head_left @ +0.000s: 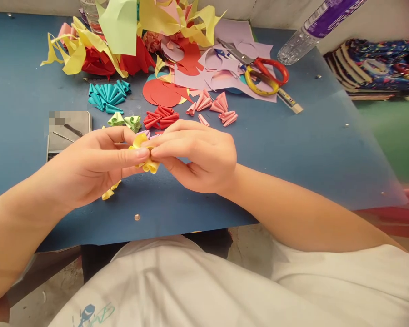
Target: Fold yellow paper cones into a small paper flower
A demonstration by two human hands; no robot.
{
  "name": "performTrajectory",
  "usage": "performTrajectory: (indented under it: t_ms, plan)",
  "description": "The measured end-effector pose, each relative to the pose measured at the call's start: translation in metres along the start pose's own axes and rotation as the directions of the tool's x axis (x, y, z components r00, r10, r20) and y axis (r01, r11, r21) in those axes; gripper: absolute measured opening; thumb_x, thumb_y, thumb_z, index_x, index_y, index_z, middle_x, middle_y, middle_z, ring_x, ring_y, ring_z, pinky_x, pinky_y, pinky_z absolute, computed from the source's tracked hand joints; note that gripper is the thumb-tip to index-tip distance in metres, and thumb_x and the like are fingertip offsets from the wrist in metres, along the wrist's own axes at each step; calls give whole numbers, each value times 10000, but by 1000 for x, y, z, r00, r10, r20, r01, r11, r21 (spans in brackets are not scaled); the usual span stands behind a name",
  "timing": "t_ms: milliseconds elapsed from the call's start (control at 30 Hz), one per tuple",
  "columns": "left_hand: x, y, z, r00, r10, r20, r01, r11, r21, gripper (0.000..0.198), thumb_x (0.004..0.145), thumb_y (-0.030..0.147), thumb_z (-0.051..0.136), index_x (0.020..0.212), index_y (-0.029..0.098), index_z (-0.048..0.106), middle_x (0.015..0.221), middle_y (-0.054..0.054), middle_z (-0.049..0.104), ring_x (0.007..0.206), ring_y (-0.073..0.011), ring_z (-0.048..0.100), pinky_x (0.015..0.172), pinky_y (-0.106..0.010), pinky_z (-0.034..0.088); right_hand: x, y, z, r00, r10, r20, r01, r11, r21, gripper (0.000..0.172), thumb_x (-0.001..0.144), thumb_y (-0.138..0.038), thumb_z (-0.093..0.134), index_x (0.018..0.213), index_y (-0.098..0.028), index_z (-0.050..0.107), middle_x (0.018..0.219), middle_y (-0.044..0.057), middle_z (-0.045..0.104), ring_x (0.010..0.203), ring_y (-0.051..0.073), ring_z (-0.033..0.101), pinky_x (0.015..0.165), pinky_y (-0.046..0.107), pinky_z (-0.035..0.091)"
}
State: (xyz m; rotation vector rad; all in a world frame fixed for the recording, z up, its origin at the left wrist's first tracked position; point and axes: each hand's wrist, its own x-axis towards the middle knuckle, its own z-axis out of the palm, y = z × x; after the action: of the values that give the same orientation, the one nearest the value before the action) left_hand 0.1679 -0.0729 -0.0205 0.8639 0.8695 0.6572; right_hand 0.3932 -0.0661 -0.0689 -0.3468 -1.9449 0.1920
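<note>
Both hands meet over the front of the blue table. My left hand (98, 159) pinches a yellow paper flower of rolled petals (151, 166) between thumb and fingers. From the other side, my right hand (201, 154) has its thumb and fingertips closed on the same flower. More yellow paper rolls (109, 190) lie partly hidden under my left hand. Just beyond the hands are green paper rolls (125, 121), red paper cones (161, 118) and a few purple ones, mostly covered. Teal cones (109, 96) and pink cones (218, 106) sit farther back.
Red paper circles (162, 93) lie behind the cones. Scissors (264, 75) and a box-cutter-like tool (289, 101) rest by purple paper scraps (225, 79). Crumpled yellow paper (75, 50) is piled at the back. A plastic bottle (298, 45) stands right; a phone (70, 129) lies left.
</note>
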Motion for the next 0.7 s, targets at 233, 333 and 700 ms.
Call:
performTrajectory:
  t_ms: [233, 333, 700]
  plan:
    - [0, -1, 0, 1000, -31, 6, 31, 999, -12, 226, 812, 211, 969, 870, 174, 754, 883, -27, 812, 815, -153, 780, 709, -205, 610, 0, -5, 1, 992, 117, -40, -116, 993, 18, 207, 975, -46, 668, 925, -237, 606, 894, -30, 799, 835, 125, 734, 790, 282, 696]
    - [-1, -1, -1, 999, -35, 23, 35, 999, 7, 223, 805, 212, 971, 863, 180, 758, 886, -25, 812, 785, -142, 768, 659, -182, 590, 1, -7, 0, 992, 123, -7, -123, 992, 29, 220, 991, -29, 649, 913, -228, 599, 875, -31, 794, 858, 123, 749, 819, 294, 700]
    - [-1, 3, 0, 999, -33, 16, 33, 999, 21, 279, 751, 206, 1014, 824, 156, 750, 789, -6, 763, 636, -82, 666, 564, -138, 546, -1, 6, -3, 998, -35, 44, 36, 999, -19, 131, 1081, -189, 594, 1096, -200, 723, 1085, -19, 842, 974, 46, 759, 921, 212, 651]
